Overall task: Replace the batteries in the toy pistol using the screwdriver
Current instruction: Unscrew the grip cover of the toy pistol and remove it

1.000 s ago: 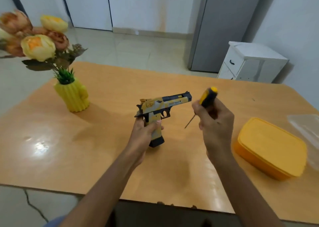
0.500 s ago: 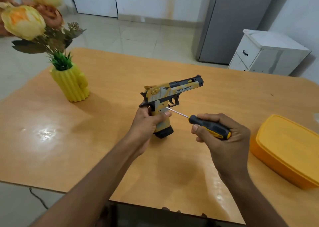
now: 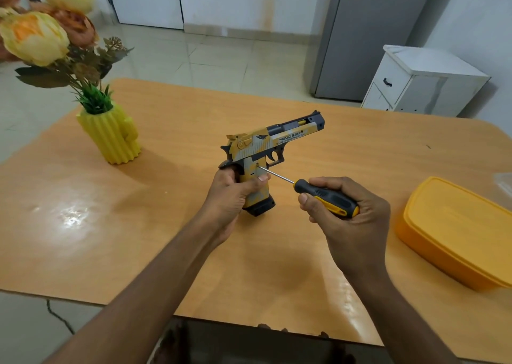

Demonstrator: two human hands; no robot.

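Note:
The toy pistol [image 3: 273, 142] is yellow, grey and black, held upright above the wooden table [image 3: 166, 225] with its barrel pointing right and away. My left hand [image 3: 230, 194] is wrapped around its grip from the left. My right hand [image 3: 346, 214] holds the screwdriver [image 3: 324, 198] by its black and yellow handle. The thin metal shaft runs up and to the left, and its tip touches a small screw hole on the upper grip, just behind the trigger guard. The black magazine base sticks out below my left hand.
A yellow lidded box [image 3: 454, 230] lies on the table at the right, a clear plastic item [image 3: 504, 180] beyond it. A yellow cactus-shaped vase with flowers [image 3: 110, 133] stands at the back left. A white cabinet [image 3: 421, 83] and a grey fridge [image 3: 365, 36] stand behind the table.
My right hand turned the screwdriver from tip-down to lying sideways, then brought its tip onto the pistol's grip. The pistol stays in my left hand, raised slightly.

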